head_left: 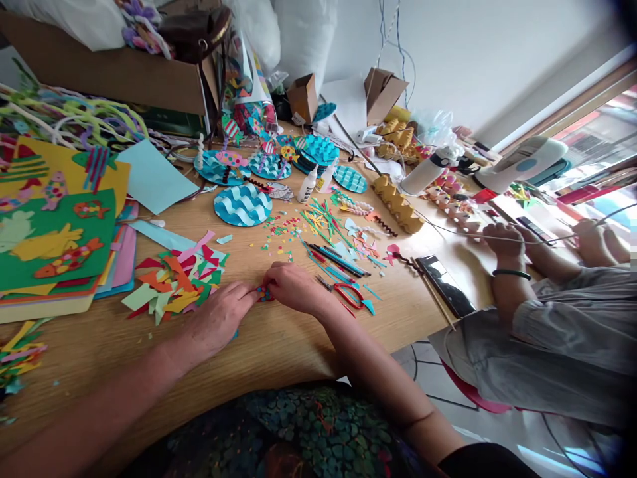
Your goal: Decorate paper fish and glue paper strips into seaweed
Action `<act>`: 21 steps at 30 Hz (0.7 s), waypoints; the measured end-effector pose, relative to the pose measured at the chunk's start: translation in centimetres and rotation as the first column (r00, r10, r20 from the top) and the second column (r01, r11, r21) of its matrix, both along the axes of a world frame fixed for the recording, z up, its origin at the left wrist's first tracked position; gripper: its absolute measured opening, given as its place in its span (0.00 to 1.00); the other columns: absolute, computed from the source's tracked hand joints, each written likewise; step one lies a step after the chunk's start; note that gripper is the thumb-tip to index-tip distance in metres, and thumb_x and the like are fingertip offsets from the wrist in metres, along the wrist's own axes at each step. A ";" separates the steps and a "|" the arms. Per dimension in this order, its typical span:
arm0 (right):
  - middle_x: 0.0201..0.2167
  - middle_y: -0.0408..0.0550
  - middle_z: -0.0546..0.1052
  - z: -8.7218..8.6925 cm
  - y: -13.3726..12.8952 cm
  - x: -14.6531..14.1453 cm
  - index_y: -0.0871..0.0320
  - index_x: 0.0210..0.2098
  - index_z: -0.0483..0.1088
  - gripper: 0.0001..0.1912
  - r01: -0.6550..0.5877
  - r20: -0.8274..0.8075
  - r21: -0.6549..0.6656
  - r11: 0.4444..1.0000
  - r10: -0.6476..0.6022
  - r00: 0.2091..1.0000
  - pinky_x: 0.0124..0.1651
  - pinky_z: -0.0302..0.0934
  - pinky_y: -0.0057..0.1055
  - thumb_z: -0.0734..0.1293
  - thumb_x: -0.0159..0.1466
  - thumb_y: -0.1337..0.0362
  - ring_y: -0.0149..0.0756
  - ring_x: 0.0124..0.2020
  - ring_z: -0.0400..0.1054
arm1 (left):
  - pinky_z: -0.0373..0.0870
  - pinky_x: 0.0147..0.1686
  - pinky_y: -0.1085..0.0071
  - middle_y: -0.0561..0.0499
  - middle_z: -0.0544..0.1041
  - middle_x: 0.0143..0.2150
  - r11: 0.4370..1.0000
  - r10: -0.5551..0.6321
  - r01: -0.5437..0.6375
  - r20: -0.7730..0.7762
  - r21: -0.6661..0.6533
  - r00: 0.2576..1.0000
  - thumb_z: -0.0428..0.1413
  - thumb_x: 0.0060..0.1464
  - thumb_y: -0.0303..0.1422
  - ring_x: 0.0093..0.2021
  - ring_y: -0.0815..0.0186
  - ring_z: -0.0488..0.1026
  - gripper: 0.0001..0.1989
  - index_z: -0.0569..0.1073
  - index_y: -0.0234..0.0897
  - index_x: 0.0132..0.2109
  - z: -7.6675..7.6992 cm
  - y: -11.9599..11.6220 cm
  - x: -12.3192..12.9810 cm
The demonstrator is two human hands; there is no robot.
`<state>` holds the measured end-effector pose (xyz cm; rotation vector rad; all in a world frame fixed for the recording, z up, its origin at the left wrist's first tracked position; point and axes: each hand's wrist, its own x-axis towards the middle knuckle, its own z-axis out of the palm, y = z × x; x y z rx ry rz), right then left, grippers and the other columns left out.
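Note:
My left hand (221, 317) and my right hand (291, 287) meet low over the table. Their fingers are closed on a small paper cutout (263, 293) with coloured dots, mostly hidden by the fingertips. To the left of them lies a heap of coloured paper scraps (182, 279). Tiny paper bits (283, 232) are scattered just beyond. Right of my right hand are red-handled scissors (350, 296) and several dark pencils (341, 259). A blue disc with wavy paper strips (243, 204) lies farther back.
White glue bottles (308, 184) stand near several decorated blue discs (318, 150). Stacked coloured paper with fish cutouts (60, 239) covers the left side. A black phone (444, 285) and thin sticks (436, 292) lie at right, beside another person's hands (505, 242). A cardboard box (109, 76) is behind.

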<state>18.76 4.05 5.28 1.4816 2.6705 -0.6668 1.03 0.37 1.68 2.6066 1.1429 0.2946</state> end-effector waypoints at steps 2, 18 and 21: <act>0.35 0.48 0.74 0.1 0.0 0.1 0.59 0.34 0.73 0.12 0.023 -0.004 0.002 1.000 -0.023 1.000 0.36 0.54 0.23 0.59 0.56 0.71 0.30 0.36 0.66 | 0.66 0.46 0.64 0.46 0.71 0.44 1.000 -0.003 0.003 0.020 0.022 1.000 0.40 0.51 0.16 0.45 0.62 0.66 0.21 0.69 0.34 0.47 -0.1 0.0 0.0; 0.35 0.48 0.74 0.6 0.0 0.3 0.59 0.34 0.73 0.12 0.059 -0.004 0.006 0.998 -0.059 0.998 0.37 0.54 0.24 0.59 0.56 0.71 0.31 0.36 0.66 | 0.66 0.46 0.62 0.46 0.70 0.45 1.000 0.009 -0.009 0.024 -0.001 1.000 0.40 0.52 0.17 0.46 0.61 0.66 0.20 0.68 0.36 0.46 -0.5 -0.1 -0.1; 0.34 0.47 0.74 0.1 -0.1 0.1 0.59 0.34 0.73 0.11 0.021 -0.003 0.005 1.000 -0.021 1.000 0.36 0.54 0.24 0.59 0.56 0.70 0.30 0.35 0.66 | 0.65 0.47 0.61 0.45 0.70 0.44 1.000 0.008 -0.007 0.032 -0.021 0.999 0.41 0.52 0.18 0.47 0.61 0.66 0.19 0.69 0.34 0.47 -0.5 -0.1 -0.2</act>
